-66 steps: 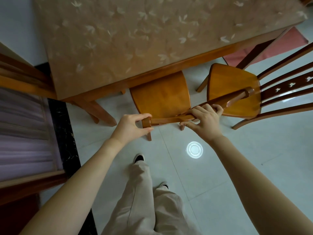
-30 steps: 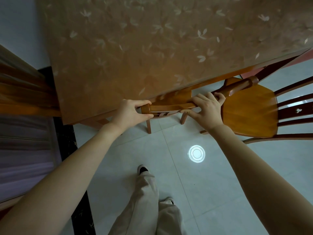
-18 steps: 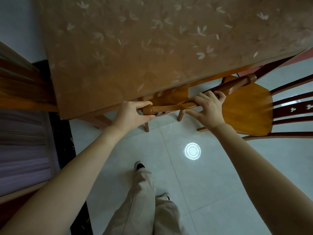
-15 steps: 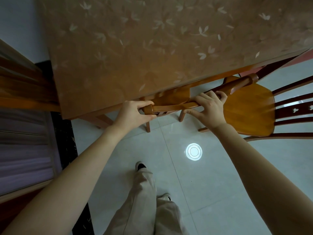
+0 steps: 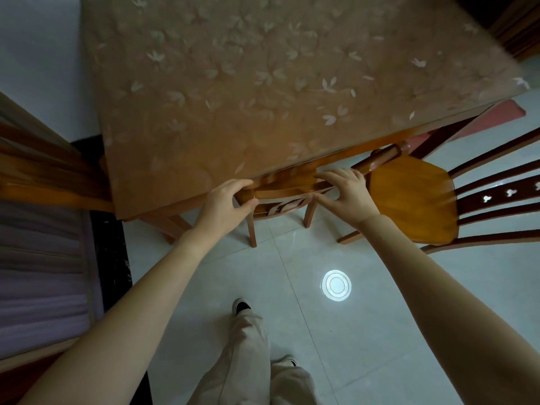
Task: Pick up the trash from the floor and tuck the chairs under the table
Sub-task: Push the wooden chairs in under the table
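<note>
Hiding the chair [image 5: 280,197] seat, table [image 5: 263,83]; left hand [image 5: 222,203] grips backrest, right hand [image 5: 347,194] loosened.

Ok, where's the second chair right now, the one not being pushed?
In the head view, the second chair stands on the right, its seat out on the floor beside the table, just right of the right hand.

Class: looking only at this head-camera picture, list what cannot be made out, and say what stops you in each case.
Head view:
- Tucked chair's seat: hidden under the table.
- Second chair's backrest: cut off by the right edge.
- Right hand's grip: blurred.
- Left hand: fingertips hidden behind the top rail.
- Trash: none visible; floor beyond the frame unseen.
</note>
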The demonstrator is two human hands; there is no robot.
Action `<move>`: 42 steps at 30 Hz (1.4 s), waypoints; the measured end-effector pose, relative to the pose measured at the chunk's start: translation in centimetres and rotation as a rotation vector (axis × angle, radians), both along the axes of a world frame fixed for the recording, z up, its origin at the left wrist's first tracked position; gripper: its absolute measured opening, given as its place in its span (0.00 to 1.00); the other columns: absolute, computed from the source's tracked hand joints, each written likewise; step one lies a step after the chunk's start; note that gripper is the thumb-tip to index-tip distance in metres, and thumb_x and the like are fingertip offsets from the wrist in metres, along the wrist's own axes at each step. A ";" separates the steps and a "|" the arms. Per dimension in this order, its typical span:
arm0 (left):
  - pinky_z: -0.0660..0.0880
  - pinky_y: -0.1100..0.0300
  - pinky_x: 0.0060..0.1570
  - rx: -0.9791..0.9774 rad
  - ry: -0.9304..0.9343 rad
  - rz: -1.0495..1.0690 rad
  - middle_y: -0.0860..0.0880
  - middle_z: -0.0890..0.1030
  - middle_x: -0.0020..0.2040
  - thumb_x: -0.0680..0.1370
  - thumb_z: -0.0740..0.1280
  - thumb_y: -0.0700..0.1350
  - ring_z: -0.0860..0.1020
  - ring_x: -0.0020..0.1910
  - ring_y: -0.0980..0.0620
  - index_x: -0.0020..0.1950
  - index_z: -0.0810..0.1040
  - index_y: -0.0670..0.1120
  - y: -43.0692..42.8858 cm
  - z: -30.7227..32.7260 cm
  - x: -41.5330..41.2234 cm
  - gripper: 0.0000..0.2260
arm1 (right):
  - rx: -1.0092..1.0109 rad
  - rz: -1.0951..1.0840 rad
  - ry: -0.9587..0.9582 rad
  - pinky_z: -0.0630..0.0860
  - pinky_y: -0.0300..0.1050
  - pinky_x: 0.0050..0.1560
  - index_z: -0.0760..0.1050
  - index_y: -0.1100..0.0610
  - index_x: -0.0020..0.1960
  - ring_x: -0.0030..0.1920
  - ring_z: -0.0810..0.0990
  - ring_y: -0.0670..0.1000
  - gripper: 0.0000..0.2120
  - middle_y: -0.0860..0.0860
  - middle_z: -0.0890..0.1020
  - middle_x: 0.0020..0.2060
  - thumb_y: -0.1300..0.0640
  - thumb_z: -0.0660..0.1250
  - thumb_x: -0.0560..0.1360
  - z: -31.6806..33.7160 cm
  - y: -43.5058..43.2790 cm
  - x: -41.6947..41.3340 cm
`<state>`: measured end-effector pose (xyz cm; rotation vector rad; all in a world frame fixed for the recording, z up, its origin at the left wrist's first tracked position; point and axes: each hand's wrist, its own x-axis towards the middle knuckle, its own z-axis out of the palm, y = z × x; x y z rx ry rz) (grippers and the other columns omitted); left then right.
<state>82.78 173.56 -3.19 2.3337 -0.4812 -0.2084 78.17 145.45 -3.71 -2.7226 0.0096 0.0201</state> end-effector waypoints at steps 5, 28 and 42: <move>0.67 0.55 0.67 0.059 -0.178 -0.069 0.46 0.76 0.66 0.80 0.65 0.43 0.71 0.67 0.49 0.69 0.73 0.44 -0.4 5.1 -2.1 0.17 | -0.043 -0.012 -0.168 0.59 0.58 0.73 0.70 0.49 0.71 0.70 0.68 0.52 0.26 0.49 0.74 0.67 0.37 0.59 0.78 4.8 -0.4 -4.1; 0.65 0.54 0.68 0.095 -0.321 -0.579 0.49 0.75 0.67 0.81 0.54 0.56 0.69 0.70 0.49 0.70 0.72 0.46 -19.9 7.5 -28.4 0.22 | -0.084 -0.518 -0.204 0.68 0.50 0.65 0.75 0.53 0.67 0.63 0.74 0.51 0.25 0.49 0.79 0.63 0.40 0.53 0.81 6.6 -12.5 -42.0; 0.65 0.58 0.66 0.050 -0.306 -0.802 0.49 0.76 0.66 0.79 0.51 0.61 0.71 0.68 0.50 0.69 0.74 0.47 -49.6 7.6 -25.9 0.27 | -0.089 -0.811 -0.181 0.67 0.50 0.67 0.73 0.53 0.69 0.65 0.74 0.52 0.26 0.49 0.78 0.64 0.39 0.51 0.80 6.5 -35.5 -43.6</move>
